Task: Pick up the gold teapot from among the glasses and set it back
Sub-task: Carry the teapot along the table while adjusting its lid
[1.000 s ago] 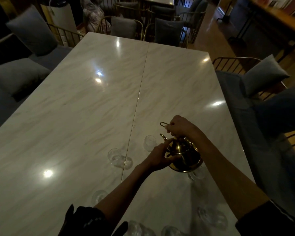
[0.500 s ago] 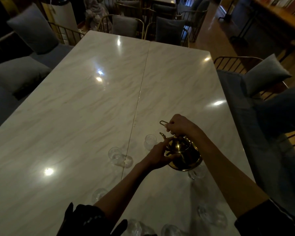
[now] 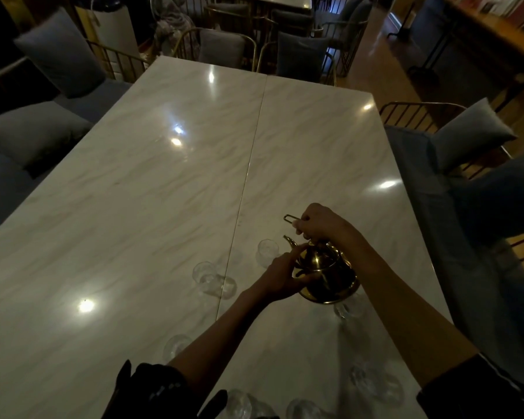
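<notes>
Marble table [image 3: 164, 192]: right hand [image 3: 318, 220] grips gold teapot [image 3: 327, 273] handle, left hand [image 3: 285, 276] cups body, glasses [image 3: 214, 278] around.

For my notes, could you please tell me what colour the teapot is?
Shiny gold; the teapot shows best in the head view.

Marble table [image 3: 164, 207] is carrying clear glasses [image 3: 214, 279] scattered at its 5 to 6 o'clock end; central seam is running 12 to 6.
</notes>
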Motion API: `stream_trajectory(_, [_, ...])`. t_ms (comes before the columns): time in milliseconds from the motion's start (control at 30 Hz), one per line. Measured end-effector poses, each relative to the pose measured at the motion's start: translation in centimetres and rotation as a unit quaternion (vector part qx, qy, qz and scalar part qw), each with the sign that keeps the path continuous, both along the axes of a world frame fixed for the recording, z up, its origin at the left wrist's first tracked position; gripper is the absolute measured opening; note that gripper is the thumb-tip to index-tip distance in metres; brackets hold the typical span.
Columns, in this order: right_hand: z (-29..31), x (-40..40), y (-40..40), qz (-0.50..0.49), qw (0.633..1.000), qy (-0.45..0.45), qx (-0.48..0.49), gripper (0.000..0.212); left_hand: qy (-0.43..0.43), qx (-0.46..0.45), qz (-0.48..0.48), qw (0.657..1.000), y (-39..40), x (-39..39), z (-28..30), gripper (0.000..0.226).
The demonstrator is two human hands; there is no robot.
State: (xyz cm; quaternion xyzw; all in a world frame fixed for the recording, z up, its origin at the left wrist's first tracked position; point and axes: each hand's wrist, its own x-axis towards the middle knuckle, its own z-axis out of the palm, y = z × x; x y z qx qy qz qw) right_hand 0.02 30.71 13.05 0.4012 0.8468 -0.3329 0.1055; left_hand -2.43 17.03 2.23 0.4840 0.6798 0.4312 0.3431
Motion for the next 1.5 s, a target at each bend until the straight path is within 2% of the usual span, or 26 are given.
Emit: stream_trajectory(1500, [0.41,0.16,-0.22,0.007,1.0,-0.01,0.006,0.032,0.005,0.009,-0.001,1.0,0.06,0.11,-0.22,0.073])
